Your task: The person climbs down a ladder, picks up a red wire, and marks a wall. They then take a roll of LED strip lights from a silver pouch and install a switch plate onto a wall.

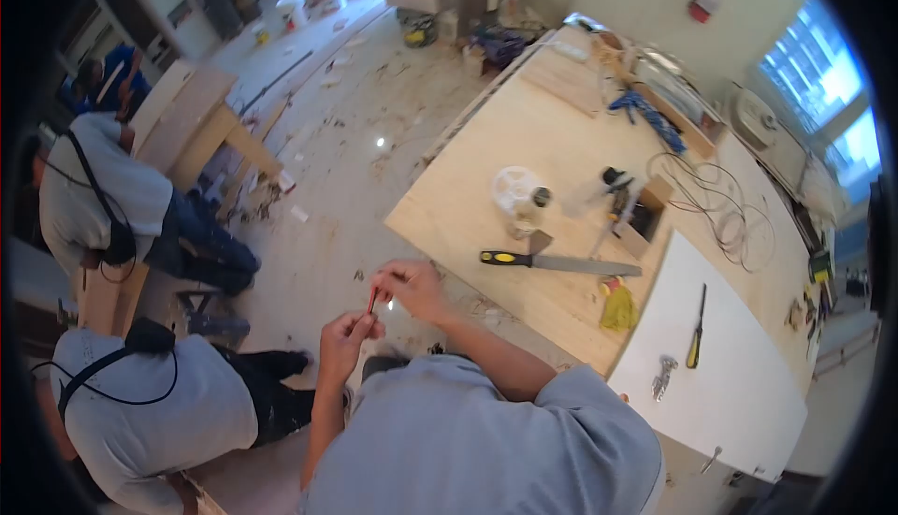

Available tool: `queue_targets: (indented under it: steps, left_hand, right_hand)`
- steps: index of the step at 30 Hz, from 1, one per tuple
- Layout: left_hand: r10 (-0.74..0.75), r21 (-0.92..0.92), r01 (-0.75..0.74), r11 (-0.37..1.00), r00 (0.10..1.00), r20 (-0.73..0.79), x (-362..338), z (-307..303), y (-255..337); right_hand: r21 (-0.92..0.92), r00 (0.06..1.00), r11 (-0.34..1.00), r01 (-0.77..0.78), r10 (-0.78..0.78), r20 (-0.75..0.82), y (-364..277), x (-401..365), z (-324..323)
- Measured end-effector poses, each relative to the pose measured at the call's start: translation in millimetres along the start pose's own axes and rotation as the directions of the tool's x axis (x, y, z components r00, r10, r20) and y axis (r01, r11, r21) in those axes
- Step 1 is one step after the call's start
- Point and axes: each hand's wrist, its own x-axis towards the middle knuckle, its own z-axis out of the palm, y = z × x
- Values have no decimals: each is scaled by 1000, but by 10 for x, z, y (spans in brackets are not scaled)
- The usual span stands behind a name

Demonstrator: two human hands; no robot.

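In front of my chest, my left hand [348, 335] is closed in a pinch on the lower end of a thin red stick-like piece [373, 300]. My right hand [412, 287] is closed around the upper end of the same piece, just above and to the right. Its exact kind is too small to make out. Both hands are over the floor, left of the wooden table's edge. Nearest on the table lies a flat file [571, 265] with a black and yellow handle.
The plywood table [468, 197] holds a white spool [517, 188], an open box [645, 211], blue gloves [647, 117] and coiled wire [716, 206]. On a white board [739, 356] lies a screwdriver [697, 328]. Two people in grey shirts work at the left; debris litters the floor [346, 169].
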Motion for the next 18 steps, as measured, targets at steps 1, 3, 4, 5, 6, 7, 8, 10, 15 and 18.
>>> queue_targets:
  steps: [1, 3, 4, 5, 6, 7, 8, 10, 15, 18]
  left_hand:
    - [1, 46, -1, 999, 1000, 3, 157, -92, 10]
    - [-62, -59, 68, 996, 994, 95, 595, -251, -25]
    - [-69, -110, 87, 990, 984, 164, 839, -331, -62]
    - [-78, -78, 95, 992, 977, 197, 1084, -423, -104]
    - [-75, -46, 89, 995, 967, 242, 1355, -512, -141]
    - [-75, -11, 82, 997, 953, 293, 1593, -587, -143]
    - [-59, -6, 64, 998, 946, 320, 1820, -659, -138]
    - [-25, 8, 24, 1000, 906, 422, 2316, -856, -97]
    - [0, 96, -83, 992, 756, 655, 3545, -1454, 275]
    - [17, 127, -200, 971, 595, 804, 4254, -1492, 673]
  right_hand:
    - [19, 1000, 1000, -21, 21, 5, 80, 161, -4]
    - [136, 992, 988, -78, 90, -83, 141, 437, -17]
    - [184, 983, 980, -82, 110, -149, 154, 602, -24]
    - [185, 976, 978, -92, 125, -177, 241, 772, -43]
    - [179, 968, 980, -89, 127, -218, 368, 926, -91]
    - [176, 955, 981, -85, 131, -266, 410, 1067, -113]
    - [125, 946, 989, -78, 113, -303, 428, 1235, -143]
    - [40, 915, 997, -66, 77, -395, 382, 1586, -92]
    - [62, 798, 997, 46, 0, -602, 277, 2426, 194]
    - [65, 633, 988, 140, -38, -773, 194, 2812, 204]
